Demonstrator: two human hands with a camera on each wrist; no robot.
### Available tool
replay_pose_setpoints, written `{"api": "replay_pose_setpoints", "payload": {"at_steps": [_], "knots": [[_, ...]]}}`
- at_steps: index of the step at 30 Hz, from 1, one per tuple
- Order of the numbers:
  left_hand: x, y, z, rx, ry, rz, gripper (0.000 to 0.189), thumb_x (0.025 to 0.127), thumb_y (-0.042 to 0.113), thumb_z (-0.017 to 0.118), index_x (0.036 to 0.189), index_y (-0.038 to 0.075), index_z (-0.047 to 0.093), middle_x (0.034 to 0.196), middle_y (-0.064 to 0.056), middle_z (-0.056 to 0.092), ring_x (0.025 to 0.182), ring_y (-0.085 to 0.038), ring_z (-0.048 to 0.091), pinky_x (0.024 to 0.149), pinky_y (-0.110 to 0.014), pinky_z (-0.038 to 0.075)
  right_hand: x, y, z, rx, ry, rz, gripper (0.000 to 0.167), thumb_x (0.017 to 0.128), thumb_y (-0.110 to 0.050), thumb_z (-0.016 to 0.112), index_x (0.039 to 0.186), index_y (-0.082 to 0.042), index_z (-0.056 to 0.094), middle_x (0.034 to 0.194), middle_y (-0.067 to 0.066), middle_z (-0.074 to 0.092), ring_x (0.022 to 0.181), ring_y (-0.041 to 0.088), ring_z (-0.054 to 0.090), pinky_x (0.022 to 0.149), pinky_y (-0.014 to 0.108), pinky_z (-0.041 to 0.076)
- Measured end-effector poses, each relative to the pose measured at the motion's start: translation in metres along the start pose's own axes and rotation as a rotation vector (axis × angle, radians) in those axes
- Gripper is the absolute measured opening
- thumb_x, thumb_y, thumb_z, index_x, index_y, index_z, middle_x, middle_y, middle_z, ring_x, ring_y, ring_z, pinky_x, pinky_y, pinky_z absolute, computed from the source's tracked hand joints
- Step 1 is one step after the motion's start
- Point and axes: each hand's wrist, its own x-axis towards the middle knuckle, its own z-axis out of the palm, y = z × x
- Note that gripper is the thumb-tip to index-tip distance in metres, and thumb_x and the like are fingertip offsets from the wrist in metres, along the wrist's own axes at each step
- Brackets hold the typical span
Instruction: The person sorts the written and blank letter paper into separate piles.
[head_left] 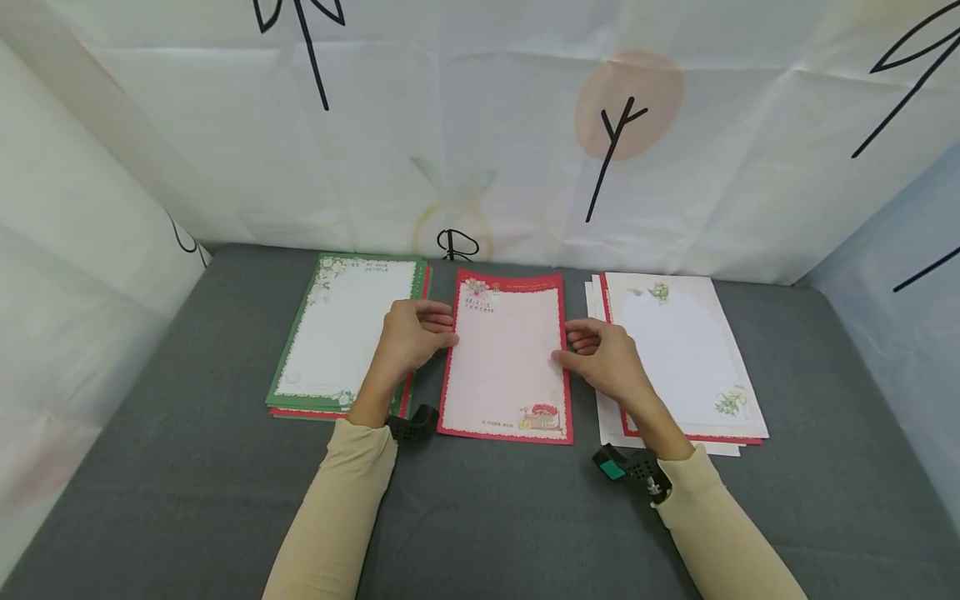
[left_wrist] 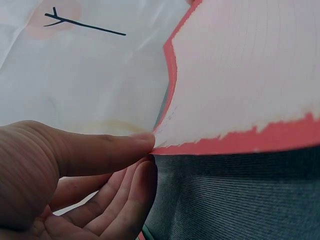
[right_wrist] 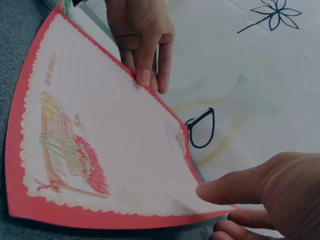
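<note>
A red-bordered sheet of letter paper (head_left: 506, 358) with a lined pale middle is held between both hands at the centre of the table. My left hand (head_left: 412, 335) pinches its left edge, thumb on top and fingers beneath. On the opposite edge my right hand (head_left: 603, 354) pinches it the same way. The left wrist view shows the left thumb (left_wrist: 120, 147) pressing the red border. In the right wrist view the sheet (right_wrist: 115, 135) bows slightly, with a printed red and yellow picture near one end.
Left of the sheet lies a stack of green-bordered and red papers (head_left: 345, 333). To the right is another stack, topped by a cream sheet with leaf prints (head_left: 675, 358). A grey cloth (head_left: 480, 517) covers the table; a white patterned curtain (head_left: 480, 125) hangs behind.
</note>
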Motion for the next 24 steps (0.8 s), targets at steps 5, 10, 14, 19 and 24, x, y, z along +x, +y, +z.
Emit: {"api": "replay_pose_setpoints", "payload": {"at_steps": [5,10,14,19,24], "knots": [[-0.0007,0.0006,0.0013,-0.010,0.014,-0.009,0.038,0.087,0.000,0.078,0.123,-0.005,0.068,0.111,-0.019,0.072,0.097,-0.027,0.073,0.088,-0.040,0.057,-0.0015,-0.0001,0.0005,0.082,0.004,-0.027,0.047,0.088,-0.006,0.078,0.131,0.006,0.061,0.111,0.021,0.067,0.093,0.029,0.065,0.077,0.022,0.052],[-0.0007,0.0004,0.0015,-0.024,0.018,-0.020,0.037,0.087,0.000,0.078,0.122,-0.005,0.068,0.109,-0.020,0.073,0.097,-0.027,0.073,0.087,-0.039,0.058,-0.0019,0.0004,0.0002,0.143,-0.036,-0.033,0.051,0.089,0.001,0.074,0.136,0.007,0.055,0.108,0.023,0.067,0.090,0.029,0.068,0.070,0.020,0.052],[-0.0009,-0.0001,0.0012,-0.035,0.021,-0.029,0.038,0.087,0.001,0.078,0.123,-0.005,0.068,0.111,-0.019,0.073,0.098,-0.027,0.073,0.087,-0.039,0.058,-0.0014,0.0000,0.0001,0.170,-0.064,-0.032,0.052,0.089,0.004,0.072,0.137,0.008,0.052,0.105,0.024,0.068,0.088,0.028,0.070,0.071,0.019,0.052],[-0.0012,-0.0013,0.0009,-0.033,0.033,-0.056,0.037,0.087,0.004,0.080,0.121,-0.003,0.069,0.109,-0.018,0.074,0.100,-0.027,0.073,0.086,-0.039,0.057,-0.0013,0.0007,0.0008,0.199,-0.055,-0.009,0.052,0.090,0.005,0.070,0.137,0.008,0.050,0.104,0.024,0.069,0.087,0.023,0.070,0.072,0.019,0.052],[-0.0021,-0.0017,0.0001,0.000,0.043,-0.118,0.036,0.085,0.008,0.082,0.118,-0.002,0.070,0.103,-0.015,0.076,0.098,-0.027,0.072,0.080,-0.037,0.055,-0.0026,0.0011,0.0014,0.226,-0.015,0.043,0.045,0.092,0.001,0.071,0.133,0.010,0.055,0.108,0.024,0.068,0.086,0.016,0.069,0.073,0.017,0.052]]}}
